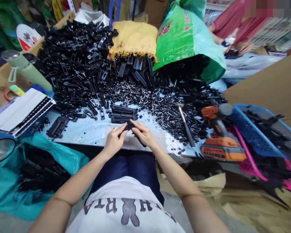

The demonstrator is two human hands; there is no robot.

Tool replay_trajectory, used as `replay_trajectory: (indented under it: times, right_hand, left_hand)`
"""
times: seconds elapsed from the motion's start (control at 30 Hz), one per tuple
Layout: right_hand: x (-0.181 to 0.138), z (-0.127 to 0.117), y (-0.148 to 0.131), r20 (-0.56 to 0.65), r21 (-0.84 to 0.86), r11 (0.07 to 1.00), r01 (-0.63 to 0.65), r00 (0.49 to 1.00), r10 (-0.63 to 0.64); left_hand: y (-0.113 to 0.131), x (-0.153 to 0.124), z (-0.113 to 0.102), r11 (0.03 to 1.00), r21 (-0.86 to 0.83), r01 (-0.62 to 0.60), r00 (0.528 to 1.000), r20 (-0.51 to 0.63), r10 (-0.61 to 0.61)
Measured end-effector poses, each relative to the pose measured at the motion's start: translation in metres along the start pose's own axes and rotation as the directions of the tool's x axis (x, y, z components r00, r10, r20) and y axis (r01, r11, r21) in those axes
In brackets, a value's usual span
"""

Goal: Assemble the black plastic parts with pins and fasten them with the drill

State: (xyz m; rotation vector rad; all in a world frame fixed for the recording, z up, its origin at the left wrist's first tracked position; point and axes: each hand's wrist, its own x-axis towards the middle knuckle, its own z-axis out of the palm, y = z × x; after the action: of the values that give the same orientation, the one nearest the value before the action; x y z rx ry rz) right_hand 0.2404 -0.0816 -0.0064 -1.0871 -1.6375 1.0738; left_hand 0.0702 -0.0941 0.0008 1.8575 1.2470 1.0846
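My left hand (114,139) and my right hand (143,133) meet at the front edge of the work table (87,131). Both pinch one long black plastic part (131,127) between thumbs and fingers. Its far end sticks out past my right palm towards the table edge. Just beyond my fingers lies a small stack of the same black parts (123,113). A big heap of black plastic strips (77,58) fills the back left of the table. Small black studs with metal pins (155,100) are spread across the middle.
A hammer (185,124) and an orange cordless drill (218,136) lie right of my hands. Blue and pink baskets (254,136) stand at far right. A green bag (186,38), yellow sack (134,38), green flask (26,69) and teal bag of parts (38,174) surround the table. Another person's pink sleeve (230,22) is behind.
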Motion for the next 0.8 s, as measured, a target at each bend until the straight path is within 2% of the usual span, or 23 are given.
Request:
replay_trajectory:
  times: [0.07,0.17,0.23,0.3,0.37,0.4,0.47,0.53,0.57,0.7,0.8]
  right_hand:
    - [-0.002,-0.005,0.001,0.001,-0.118,0.988,0.101,0.995,-0.102]
    - [-0.006,-0.009,0.002,-0.048,-0.198,0.971,0.132,0.988,-0.144]
    - [-0.008,-0.013,0.003,-0.018,-0.227,0.961,0.159,0.986,-0.167]
    - [-0.01,-0.016,0.003,0.075,-0.25,0.946,0.208,0.978,-0.195]
    - [-0.011,-0.014,0.001,0.102,-0.258,0.938,0.232,0.972,-0.213]
    - [-0.012,-0.011,0.0,0.065,-0.254,0.942,0.221,0.975,-0.212]
    - [-0.015,0.0,-0.003,-0.082,-0.232,0.958,0.169,0.978,-0.192]
    - [-0.018,0.014,-0.006,-0.214,-0.213,0.97,0.117,0.963,-0.163]
    - [-0.02,0.02,-0.008,-0.255,-0.214,0.971,0.105,0.954,-0.16]
    - [-0.024,0.035,-0.015,-0.305,-0.268,0.954,0.131,0.928,-0.214]
    - [-0.023,0.04,-0.018,-0.327,-0.316,0.939,0.138,0.913,-0.244]
  left_hand:
    - [0.003,0.0,0.001,0.997,0.063,-0.04,0.999,-0.008,0.041]
    - [0.002,0.0,0.002,0.995,0.085,-0.056,0.998,-0.036,0.059]
    - [-0.003,0.001,-0.001,0.992,0.086,-0.088,0.996,0.028,0.086]
    - [-0.007,0.003,-0.005,0.988,0.074,-0.138,0.983,0.135,0.127]
    - [-0.007,0.003,-0.005,0.986,0.062,-0.153,0.978,0.154,0.142]
    - [-0.005,0.003,-0.002,0.988,0.056,-0.144,0.985,0.106,0.137]
    - [0.001,0.001,0.007,0.992,0.035,-0.118,0.99,-0.068,0.12]
    - [0.008,-0.001,0.017,0.993,0.016,-0.12,0.966,-0.23,0.12]
    - [0.01,-0.002,0.02,0.991,0.015,-0.133,0.953,-0.273,0.132]
    - [0.014,-0.004,0.022,0.98,0.019,-0.197,0.945,-0.262,0.195]
    - [0.014,-0.002,0.017,0.981,0.009,-0.195,0.931,-0.312,0.188]
